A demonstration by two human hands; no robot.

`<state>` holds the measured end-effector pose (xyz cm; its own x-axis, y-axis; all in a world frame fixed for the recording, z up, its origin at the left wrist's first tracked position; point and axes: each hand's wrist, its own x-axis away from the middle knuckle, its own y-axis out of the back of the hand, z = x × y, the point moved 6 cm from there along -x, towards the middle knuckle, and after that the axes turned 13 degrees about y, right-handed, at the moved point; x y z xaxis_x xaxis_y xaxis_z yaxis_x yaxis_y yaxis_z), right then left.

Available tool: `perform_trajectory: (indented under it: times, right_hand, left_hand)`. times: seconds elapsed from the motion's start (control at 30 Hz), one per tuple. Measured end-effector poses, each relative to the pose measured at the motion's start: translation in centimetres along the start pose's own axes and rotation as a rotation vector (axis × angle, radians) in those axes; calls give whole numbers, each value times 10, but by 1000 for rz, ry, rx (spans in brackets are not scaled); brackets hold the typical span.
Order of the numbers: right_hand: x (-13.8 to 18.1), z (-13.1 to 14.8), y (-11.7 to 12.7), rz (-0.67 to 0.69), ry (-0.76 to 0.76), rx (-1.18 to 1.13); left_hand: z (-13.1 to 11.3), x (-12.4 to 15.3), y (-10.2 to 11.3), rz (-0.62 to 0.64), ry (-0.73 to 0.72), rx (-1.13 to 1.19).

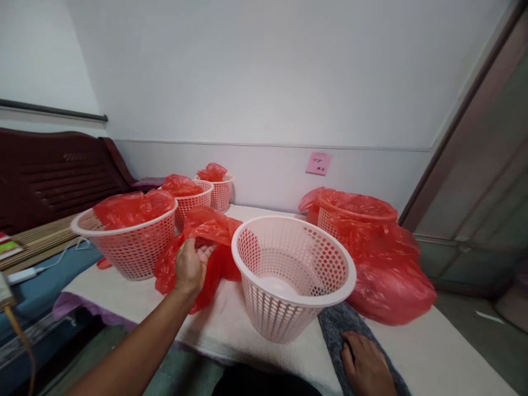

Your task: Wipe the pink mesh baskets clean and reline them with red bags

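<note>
My left hand (pixel 192 265) grips a loose red plastic bag (pixel 220 228) at its edge, with fingertips partly under the film. Just right of that bag stands a pink perforated plastic basket (pixel 274 319), with no liner in it. My right hand (pixel 365 363) lies palm down on a dark grey cloth (pixel 336 324), fingers extended and nothing held in them. The cloth runs partly behind the basket's lower right side.
Three baskets (pixel 136 253) with crumpled red bags in them line the left. At right, a basket wrapped in a red bag (pixel 388 280) bulges over the white-covered table (pixel 457 352). Behind rises a wall (pixel 264 82) with a pink note (pixel 319 163). A brown sofa (pixel 53 176) stands left.
</note>
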<state>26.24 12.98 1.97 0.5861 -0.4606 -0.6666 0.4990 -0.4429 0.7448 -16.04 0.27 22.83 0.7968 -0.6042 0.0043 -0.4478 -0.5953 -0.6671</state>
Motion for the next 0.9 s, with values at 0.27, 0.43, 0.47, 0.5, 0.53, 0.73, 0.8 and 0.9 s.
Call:
perform_trajectory:
  times: [0.27, 0.43, 0.47, 0.5, 0.53, 0.73, 0.8, 0.9]
  right_hand:
    - [-3, 3, 6, -35, -7, -13]
    - [-4, 3, 6, -36, -17, -28]
    - [-4, 2, 6, -36, -26, -30]
    - [-4, 2, 6, -36, -33, -32]
    - [-4, 1, 5, -36, -39, -33]
    - [-1, 1, 5, -36, -27, -41]
    - [0, 1, 3, -26, -23, -37]
    - [1, 0, 1, -36, -10, -16]
  left_hand:
    - [-22, -1, -41, 147, -12, 20]
    - [-38, -2, -70, 226, -60, 35]
    - [-40, -1, -76, 244, -71, 41]
    - [-43, 0, -81, 262, -82, 46]
    - [-45, 2, -87, 281, -94, 52]
    - [-58, 3, -122, 376, -153, 41]
    - [-65, 1, -138, 416, -168, 26]
    - [-80, 5, -167, 489, -213, 24]
